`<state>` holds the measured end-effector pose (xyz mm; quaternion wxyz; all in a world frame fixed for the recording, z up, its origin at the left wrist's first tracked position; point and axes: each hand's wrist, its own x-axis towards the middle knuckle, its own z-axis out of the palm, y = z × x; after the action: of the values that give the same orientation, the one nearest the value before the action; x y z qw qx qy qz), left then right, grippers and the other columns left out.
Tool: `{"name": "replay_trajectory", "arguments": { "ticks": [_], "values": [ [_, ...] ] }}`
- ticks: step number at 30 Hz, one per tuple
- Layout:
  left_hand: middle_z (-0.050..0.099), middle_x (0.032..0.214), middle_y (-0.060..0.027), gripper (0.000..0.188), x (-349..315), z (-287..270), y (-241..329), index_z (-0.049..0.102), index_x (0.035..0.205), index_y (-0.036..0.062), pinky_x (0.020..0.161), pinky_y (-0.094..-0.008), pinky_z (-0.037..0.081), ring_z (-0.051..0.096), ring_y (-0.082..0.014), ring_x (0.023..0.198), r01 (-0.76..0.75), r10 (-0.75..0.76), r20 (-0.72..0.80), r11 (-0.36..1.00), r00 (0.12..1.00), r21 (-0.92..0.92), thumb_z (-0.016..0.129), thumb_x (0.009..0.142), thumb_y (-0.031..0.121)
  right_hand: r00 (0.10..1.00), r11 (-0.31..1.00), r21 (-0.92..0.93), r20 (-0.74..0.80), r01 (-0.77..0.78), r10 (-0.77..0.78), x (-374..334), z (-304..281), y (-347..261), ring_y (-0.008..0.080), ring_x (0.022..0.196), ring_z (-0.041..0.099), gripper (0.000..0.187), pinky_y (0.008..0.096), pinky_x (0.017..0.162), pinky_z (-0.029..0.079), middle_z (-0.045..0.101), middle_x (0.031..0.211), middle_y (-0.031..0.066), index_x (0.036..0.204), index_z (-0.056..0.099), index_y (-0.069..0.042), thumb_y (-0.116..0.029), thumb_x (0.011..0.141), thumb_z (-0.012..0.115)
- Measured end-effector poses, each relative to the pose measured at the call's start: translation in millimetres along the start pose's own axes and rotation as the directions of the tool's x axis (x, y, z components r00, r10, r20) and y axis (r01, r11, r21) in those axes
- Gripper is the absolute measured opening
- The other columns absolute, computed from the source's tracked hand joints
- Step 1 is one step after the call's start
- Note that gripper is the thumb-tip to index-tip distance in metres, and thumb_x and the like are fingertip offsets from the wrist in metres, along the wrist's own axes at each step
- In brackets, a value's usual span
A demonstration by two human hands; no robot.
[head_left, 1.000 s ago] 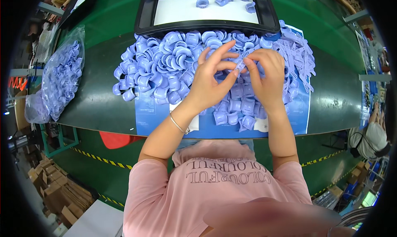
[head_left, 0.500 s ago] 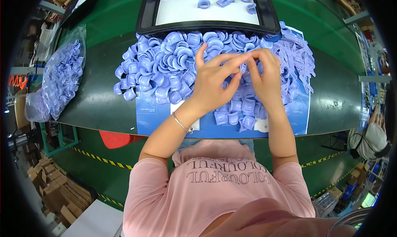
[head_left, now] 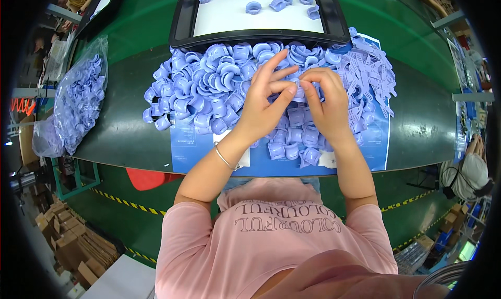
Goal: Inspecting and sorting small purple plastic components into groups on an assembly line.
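Note:
Above a heap of curved periwinkle plastic pieces, my two hands meet at the fingertips. My left hand pinches a small periwinkle plastic piece between thumb and index finger, its other fingers raised. My right hand has thumb and index finger closed at the upper end of that same piece. Fingers cover much of it, so its full shape is hidden. To the right of my right hand lies a pile of flat, slotted periwinkle strips.
Beyond the heap stands a black-rimmed tray with several ring-shaped periwinkle pieces on its white base. A clear bag full of similar pieces lies at the left table end. Blue printed sheets lie under the heap. A red stool is below.
Both hands have shifted slightly left and nearer to each other. My left hand has turned, its fingers now pointing more upward, and the piece between the hands shows more.

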<state>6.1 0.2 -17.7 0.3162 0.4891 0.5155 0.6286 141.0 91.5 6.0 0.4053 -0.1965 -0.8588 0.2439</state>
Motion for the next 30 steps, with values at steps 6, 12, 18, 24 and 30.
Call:
{"name": "replay_trajectory", "arguments": {
  "ticks": [6,12,18,24,30],
  "values": [
    [0.071,0.105,-0.0081,0.053,1,4,2,0.039,0.140,0.0049,0.113,-0.0504,0.010,0.054,-0.0214,0.122,0.028,-0.028,0.007,0.999,1.000,-0.045,0.058,0.092,0.018,0.999,1.000,-0.019,-0.031,-0.014,0.013,0,0,-1,0.0259,0.084,0.059,0.006,0.0344,0.077,0.044,0.064,0.089,0.0087,0.088,0.058,-0.004,-0.007,0.086,0.063],
    [0.071,0.102,-0.0045,0.053,1,-2,14,0.041,0.138,0.0059,0.112,-0.0527,0.008,0.057,-0.0204,0.118,-0.170,0.163,0.053,0.908,0.985,0.384,0.059,0.089,0.014,0.999,0.994,-0.109,-0.024,0.019,-0.021,3,-2,2,0.0257,0.081,0.059,0.008,0.0348,0.075,0.043,0.064,0.086,0.0072,0.085,0.059,-0.005,-0.006,0.082,0.066],
    [0.072,0.095,-0.0025,0.059,-1,0,15,0.038,0.141,0.0061,0.112,-0.0513,0.007,0.055,-0.0213,0.122,-0.186,0.167,0.086,0.915,0.982,0.358,0.062,0.087,0.009,0.999,0.990,-0.134,0.000,0.049,-0.049,5,-6,1,0.0254,0.081,0.059,0.010,0.0356,0.077,0.042,0.063,0.082,0.0062,0.081,0.060,-0.006,-0.008,0.078,0.069],
    [0.071,0.096,-0.0017,0.061,1,1,12,0.037,0.141,0.0054,0.111,-0.0538,0.009,0.057,-0.0212,0.117,-0.163,0.142,0.081,0.904,0.987,0.395,0.059,0.084,0.005,0.995,0.982,-0.165,-0.003,0.094,-0.096,7,-7,7,0.0238,0.080,0.059,0.010,0.0369,0.079,0.040,0.062,0.079,0.0045,0.082,0.061,-0.007,-0.012,0.079,0.070],
    [0.071,0.095,0.0000,0.063,1,0,10,0.038,0.140,0.0063,0.112,-0.0531,0.006,0.055,-0.0200,0.121,-0.180,0.148,0.108,0.882,0.983,0.436,0.061,0.082,0.003,0.996,0.992,-0.122,0.081,-0.012,0.022,5,-7,8,0.0246,0.077,0.057,0.008,0.0360,0.078,0.039,0.061,0.077,0.0059,0.082,0.059,-0.005,-0.011,0.084,0.064]
  ]
}}
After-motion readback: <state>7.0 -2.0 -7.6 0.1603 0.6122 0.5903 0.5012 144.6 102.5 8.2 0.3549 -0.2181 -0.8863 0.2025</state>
